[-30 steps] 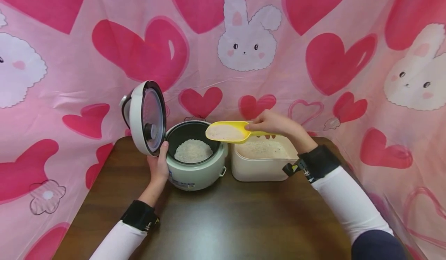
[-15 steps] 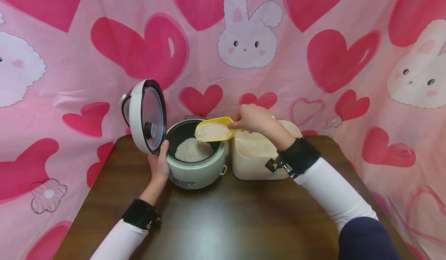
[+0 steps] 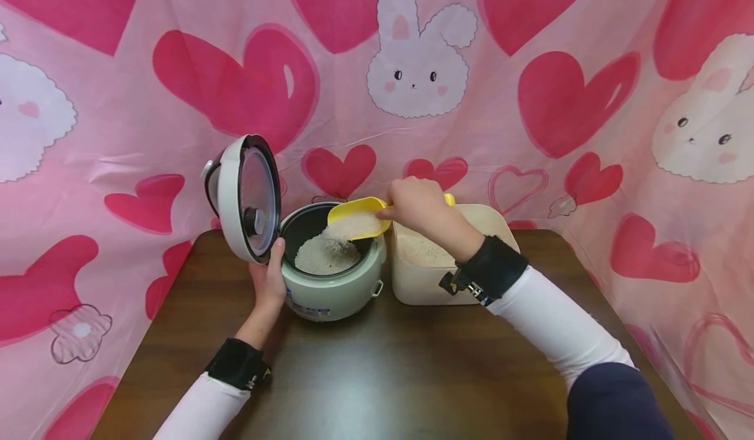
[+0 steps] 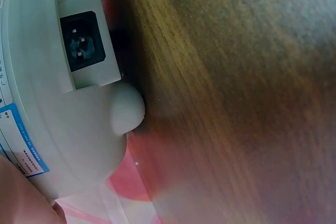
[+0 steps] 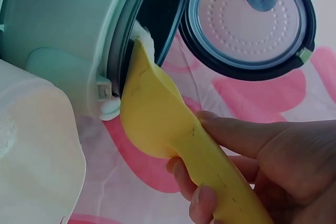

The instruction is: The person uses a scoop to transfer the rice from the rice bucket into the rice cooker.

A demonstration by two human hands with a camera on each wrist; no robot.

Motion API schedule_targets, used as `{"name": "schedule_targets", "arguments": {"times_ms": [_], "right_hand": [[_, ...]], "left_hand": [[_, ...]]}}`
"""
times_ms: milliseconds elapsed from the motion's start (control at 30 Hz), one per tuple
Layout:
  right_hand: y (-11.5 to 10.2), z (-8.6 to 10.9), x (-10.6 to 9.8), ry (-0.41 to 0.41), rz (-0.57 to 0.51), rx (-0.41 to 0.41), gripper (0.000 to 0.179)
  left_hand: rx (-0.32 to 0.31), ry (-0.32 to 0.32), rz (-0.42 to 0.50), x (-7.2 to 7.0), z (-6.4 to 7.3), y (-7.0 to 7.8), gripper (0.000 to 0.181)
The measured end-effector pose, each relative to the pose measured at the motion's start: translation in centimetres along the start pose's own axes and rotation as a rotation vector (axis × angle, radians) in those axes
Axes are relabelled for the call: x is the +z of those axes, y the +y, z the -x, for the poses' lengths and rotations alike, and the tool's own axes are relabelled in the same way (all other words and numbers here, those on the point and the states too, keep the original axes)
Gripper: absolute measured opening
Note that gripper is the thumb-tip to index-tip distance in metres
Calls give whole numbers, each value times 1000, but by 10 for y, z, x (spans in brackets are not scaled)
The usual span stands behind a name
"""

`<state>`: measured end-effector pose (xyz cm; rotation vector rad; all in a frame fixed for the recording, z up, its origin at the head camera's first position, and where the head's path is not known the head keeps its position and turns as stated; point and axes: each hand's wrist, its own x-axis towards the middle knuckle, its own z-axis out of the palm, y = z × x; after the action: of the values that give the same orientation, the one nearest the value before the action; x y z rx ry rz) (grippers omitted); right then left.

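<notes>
The right hand (image 3: 417, 203) grips the handle of a yellow scoop (image 5: 152, 111), thumb along its side. Tilted over the rice cooker (image 3: 338, 299), the scoop sheds rice from its lip onto a white heap of rice (image 3: 312, 256) in the dark inner pot. At the cooker's left side, the left hand (image 3: 268, 286) holds the body by the hinge, its thumb up at the rim beside the raised lid (image 3: 232, 201); its other fingers are mostly hidden. To the right stands a cream bin (image 3: 432, 289) holding more rice, partly covered by the right forearm.
Both containers stand near the back of a dark wooden table (image 3: 412, 368). A pink cloth (image 3: 347, 126) with hearts and rabbits hangs close behind them. The cooker's power socket (image 4: 84, 40) faces the table surface in the left wrist view, with no cord plugged in.
The right hand has carried the loaded scoop left from between bin and cooker to over the pot and tipped it; rice now falls from it. The left hand and lid have stayed put.
</notes>
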<state>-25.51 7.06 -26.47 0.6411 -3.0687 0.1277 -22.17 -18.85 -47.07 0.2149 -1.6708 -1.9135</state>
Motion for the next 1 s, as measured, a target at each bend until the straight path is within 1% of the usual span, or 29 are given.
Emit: {"name": "schedule_targets", "arguments": {"times_ms": [200,400,633,800,900,1000], "right_hand": [[-6,1,5,60,53,15,30],[-13,4,8,129,131,11,32],[-17,3,12,183,180,6,31],[-17,5,16,200,183,4,33],[-14,6,19,190,173,7,36],[-9,6,22,166,127,9,39]], "left_hand": [[11,11,-33,0,-1,-1,50],[-1,26,-22,1,0,-2,50],[-5,22,-31,1,0,-1,51],[-10,18,-37,0,0,-1,52],[-10,16,-34,0,0,-2,52],[-5,22,-28,-1,1,-3,53]]}}
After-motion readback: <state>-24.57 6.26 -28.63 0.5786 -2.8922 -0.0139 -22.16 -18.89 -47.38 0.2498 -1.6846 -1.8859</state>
